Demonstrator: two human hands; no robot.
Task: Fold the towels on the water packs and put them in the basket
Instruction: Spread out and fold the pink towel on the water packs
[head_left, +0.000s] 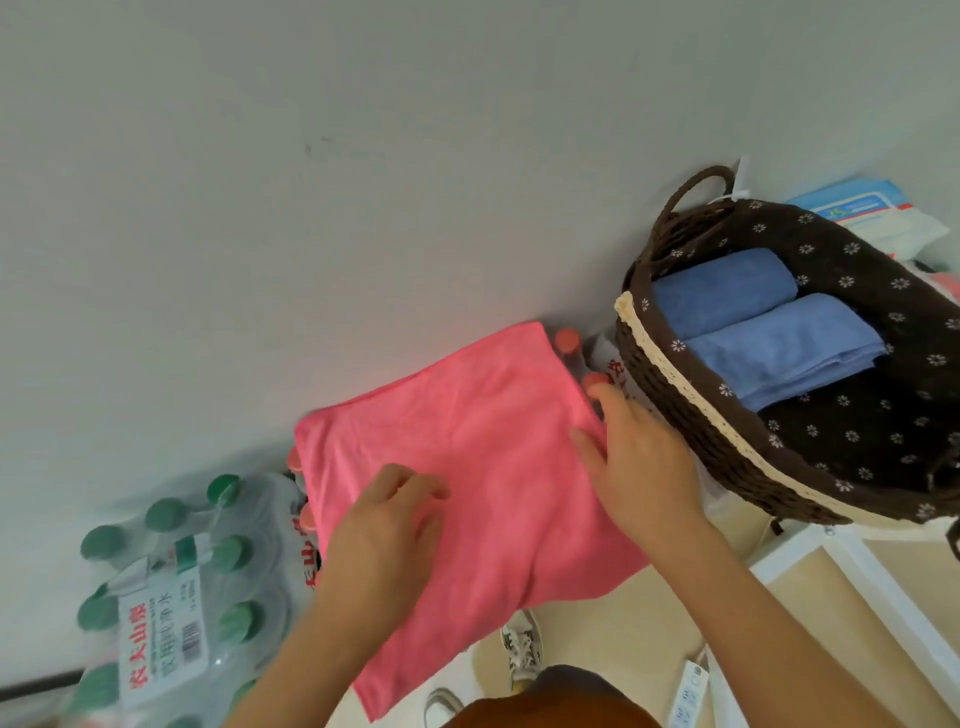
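A pink towel (483, 467) lies spread over a pack of red-capped water bottles (567, 340), its near edge hanging over the front. My left hand (387, 530) rests on the towel's middle with fingers loosely curled. My right hand (639, 457) lies on the towel's right edge, fingers straight and pressing the cloth. To the right stands a dark wicker basket (691, 415) with a brown flowered lining. Two folded blue towels (769, 332) lie inside it at the far end.
A shrink-wrapped pack of green-capped water bottles (182, 571) stands at the left. The wall rises right behind the packs. A white-framed stand (810, 551) carries the basket. Blue and white packets (872, 213) lie behind the basket. A power strip (688, 691) lies on the floor beside my shoes.
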